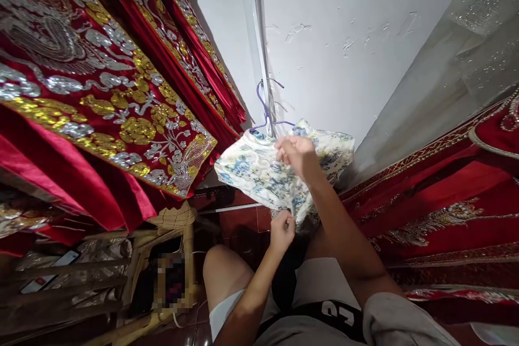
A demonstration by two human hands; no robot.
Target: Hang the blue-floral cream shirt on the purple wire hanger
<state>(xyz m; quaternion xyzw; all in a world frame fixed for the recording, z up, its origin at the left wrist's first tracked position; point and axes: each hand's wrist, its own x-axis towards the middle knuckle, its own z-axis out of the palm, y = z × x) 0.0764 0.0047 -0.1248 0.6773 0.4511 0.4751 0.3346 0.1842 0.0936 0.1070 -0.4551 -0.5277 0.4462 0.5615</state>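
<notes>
A white shirt with blue and yellow flowers [247, 167] hangs on a purple hanger [261, 98] against the white wall. Low on its front, my left hand [283, 231] pinches the bottom edge of the cloth. My right hand [295, 152] is higher up, near the neckline, fingers curled together against the fabric at the front opening. Whatever small part of the shirt those fingers hold is partly covered by the hand. The shirt's right side is partly behind my right forearm.
Red cloths with gold and silver sequins [138, 130] hang on the left. To the right are a red embroidered garment [438, 211] and sheer whitish fabric [458, 59]. A bamboo bench [81, 308] with a phone-like object [51, 271] stands low on the left.
</notes>
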